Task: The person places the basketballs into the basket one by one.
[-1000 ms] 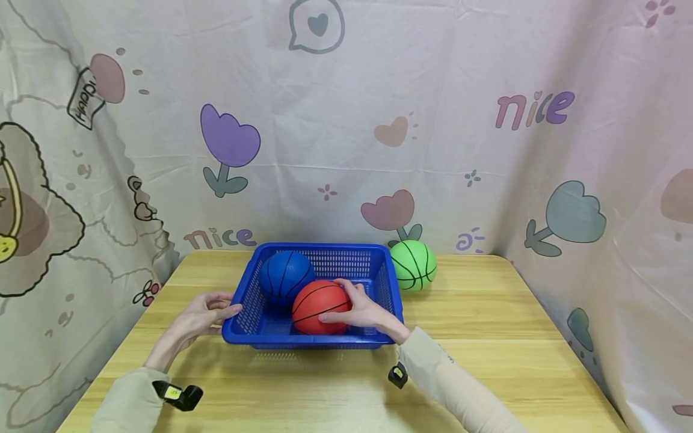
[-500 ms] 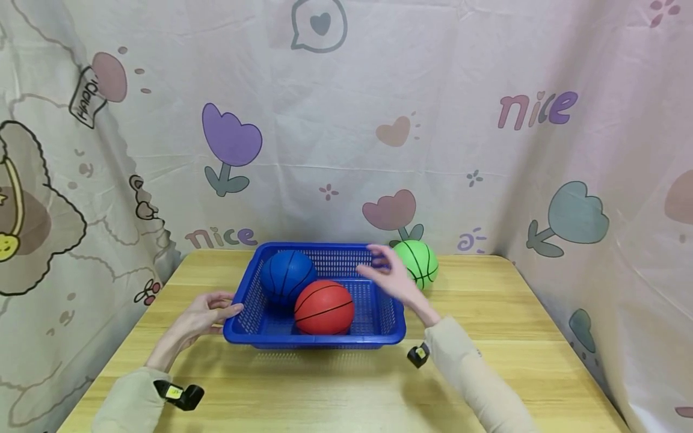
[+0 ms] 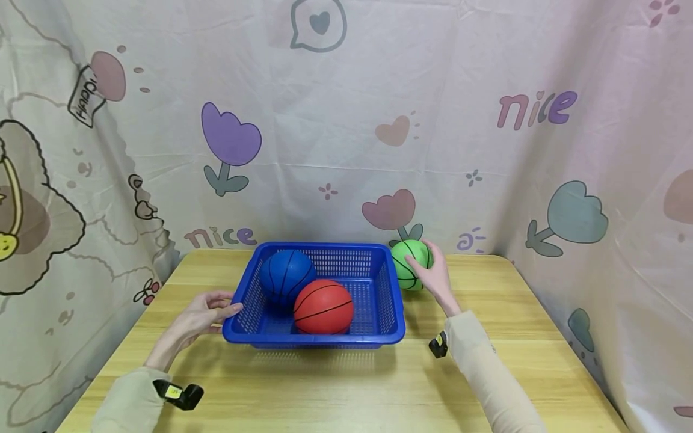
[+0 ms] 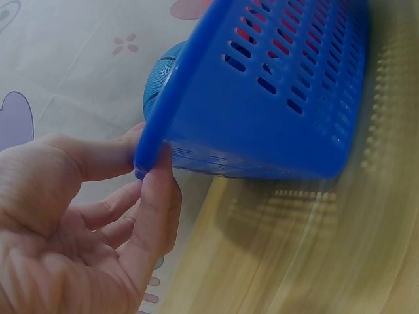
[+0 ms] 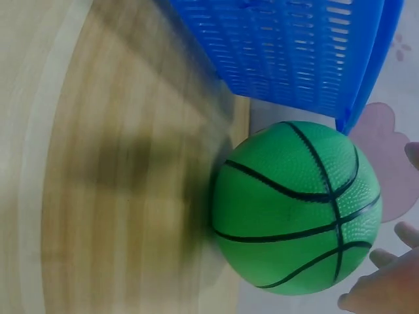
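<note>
A blue plastic basket (image 3: 314, 339) with slotted walls holds a blue ball (image 3: 287, 277) and a red ball (image 3: 323, 307), both with black basketball lines. At the basket's left side my left hand (image 3: 201, 316) pinches the rim between thumb and fingers, as the left wrist view also shows. A green ball (image 5: 294, 209) stands on the table just outside the basket's right wall. My right hand (image 3: 435, 276) is spread over its right side, thumb in front. In the right wrist view the fingertips (image 5: 407, 233) are beside the ball, with a small gap visible.
The wooden table (image 3: 487, 337) reaches back to a printed curtain (image 3: 325, 120), which also hangs along both sides. Black wrist cameras (image 3: 181, 396) sit at both cuffs.
My right hand let go of the red ball in the basket, rose over the right rim and moved right to the green ball. The left hand stayed on the rim.
</note>
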The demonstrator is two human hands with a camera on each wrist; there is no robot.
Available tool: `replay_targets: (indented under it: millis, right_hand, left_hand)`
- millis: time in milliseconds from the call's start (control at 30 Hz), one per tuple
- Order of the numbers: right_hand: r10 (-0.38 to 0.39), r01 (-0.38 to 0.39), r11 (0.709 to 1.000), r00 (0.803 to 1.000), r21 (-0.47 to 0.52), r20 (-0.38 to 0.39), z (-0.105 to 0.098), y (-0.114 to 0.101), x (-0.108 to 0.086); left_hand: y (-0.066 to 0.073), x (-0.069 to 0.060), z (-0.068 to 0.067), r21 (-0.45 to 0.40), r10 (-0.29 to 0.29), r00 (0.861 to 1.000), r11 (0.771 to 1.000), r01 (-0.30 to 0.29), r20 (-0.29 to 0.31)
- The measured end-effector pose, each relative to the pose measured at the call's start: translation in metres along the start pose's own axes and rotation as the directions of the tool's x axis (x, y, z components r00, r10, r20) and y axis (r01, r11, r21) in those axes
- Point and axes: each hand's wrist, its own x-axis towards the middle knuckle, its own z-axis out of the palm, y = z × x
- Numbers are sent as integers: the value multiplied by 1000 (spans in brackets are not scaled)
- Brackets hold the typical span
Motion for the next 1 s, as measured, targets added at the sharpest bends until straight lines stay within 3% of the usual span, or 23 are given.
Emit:
replay_targets:
  millis: [367,733,1000]
  right_hand:
    - [97,-96,994,995,-58,19,-2,5,-4]
    - [197,-198,973,980,-120,-21,-5,9,-5]
    - [232,-233,967,972,-99,-27,-7,12,-3]
  left_hand:
    - [0,1,0,9,0,1000,1000,0,-1]
    - [0,0,0,-7,5,1000,1000,-5,4]
    - [-1,1,0,-7,6,1000,1000,-6,6]
